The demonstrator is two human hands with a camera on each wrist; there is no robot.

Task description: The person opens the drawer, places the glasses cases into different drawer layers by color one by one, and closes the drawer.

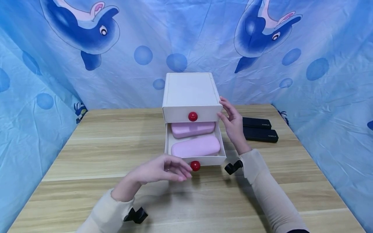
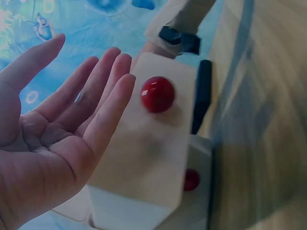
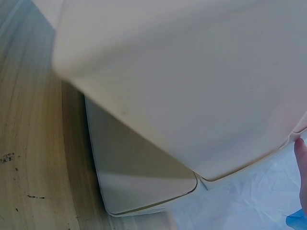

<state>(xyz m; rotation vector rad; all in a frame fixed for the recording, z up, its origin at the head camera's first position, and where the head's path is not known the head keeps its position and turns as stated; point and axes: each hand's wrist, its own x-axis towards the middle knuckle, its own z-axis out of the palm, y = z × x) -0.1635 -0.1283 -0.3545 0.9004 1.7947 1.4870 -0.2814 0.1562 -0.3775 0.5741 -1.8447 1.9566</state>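
Observation:
A small white drawer cabinet (image 1: 189, 89) stands near the middle of the table in the head view. Its upper drawer is closed, with a red knob (image 1: 193, 116). The lower drawer (image 1: 208, 160) is pulled out and holds two lilac oblong cases (image 1: 195, 146). My left hand (image 1: 163, 170) hovers in front of it, fingers loosely extended beside the lower red knob (image 1: 195, 166). In the left wrist view the palm is bare, near the drawer's knob (image 2: 158, 95). My right hand (image 1: 234, 124) touches the cabinet's right front edge with thumb and fingertips; one finger (image 3: 301, 165) shows in the right wrist view.
Two black oblong cases (image 1: 260, 134) lie to the right of the cabinet, behind my right wrist. A blue dolphin-print cloth (image 1: 128, 81) hangs around the back and sides of the wooden table (image 1: 116, 142). Each sleeve has a black wrist device (image 1: 137, 215) at the cuff.

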